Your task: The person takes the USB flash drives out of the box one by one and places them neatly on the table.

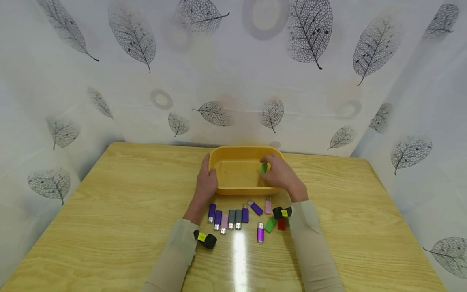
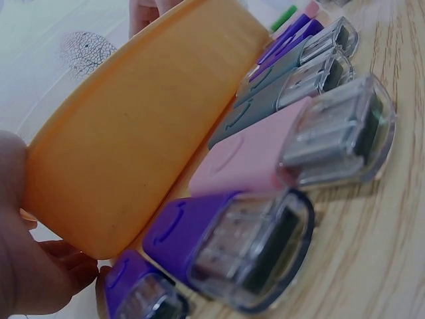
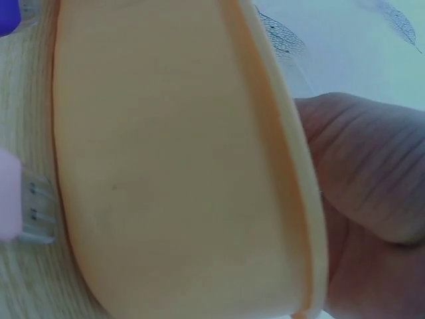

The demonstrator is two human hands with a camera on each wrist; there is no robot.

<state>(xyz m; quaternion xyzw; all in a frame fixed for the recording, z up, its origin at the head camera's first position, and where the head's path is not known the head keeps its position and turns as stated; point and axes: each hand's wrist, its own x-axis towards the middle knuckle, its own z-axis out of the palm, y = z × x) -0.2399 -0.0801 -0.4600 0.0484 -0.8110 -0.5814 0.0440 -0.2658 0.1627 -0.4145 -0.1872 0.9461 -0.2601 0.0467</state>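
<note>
A yellow plastic bin (image 1: 248,191) stands at the back of the wooden table. My left hand (image 1: 206,180) grips its left end, thumb at the rim; the left wrist view shows fingers (image 2: 70,266) against the bin's lower corner. Inside the right end, my right hand (image 1: 280,173) pinches a green USB flash drive (image 1: 263,168) between thumb and fingers. The right wrist view shows the bin's outer wall (image 3: 172,159) hiding those fingertips and the drive. In front of the bin lie several USB drives, among them a purple one (image 1: 212,211) and a pink one (image 2: 252,143).
Two grey drives (image 1: 235,219) lie side by side in the row. Nearer the right sleeve are a shiny purple drive (image 1: 260,233), a green one (image 1: 270,224) and a red one (image 1: 281,224), partly hidden by the wrist camera. A leaf-printed curtain (image 1: 233,89) hangs behind the table (image 1: 146,194).
</note>
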